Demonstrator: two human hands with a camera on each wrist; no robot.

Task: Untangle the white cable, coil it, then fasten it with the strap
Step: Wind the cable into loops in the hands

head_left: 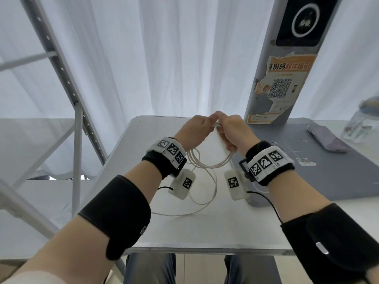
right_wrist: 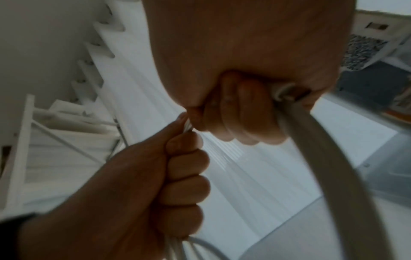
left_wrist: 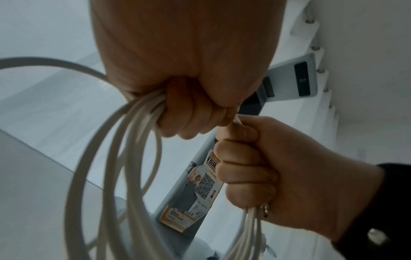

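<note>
Both hands are raised above the white table (head_left: 184, 232), fists side by side. My left hand (head_left: 200, 127) grips one side of the coiled white cable (head_left: 207, 165), and my right hand (head_left: 227, 130) grips the other. The loops hang down between my wrists. A loose tail of the cable (head_left: 213, 187) trails onto the table. In the left wrist view, several strands run from the left hand (left_wrist: 189, 112) in a bundle of cable (left_wrist: 133, 149), and the right hand (left_wrist: 249, 168) clasps more. Between the thumbs sits a short white piece (head_left: 217, 125); I cannot tell whether it is the strap.
A grey mat (head_left: 328, 175) covers the table's right side, with a phone (head_left: 326, 140) on it and a clear jar (head_left: 363, 124) beyond. A grey post with a QR poster (head_left: 279, 87) stands behind the hands. White metal shelving (head_left: 61, 68) rises at left.
</note>
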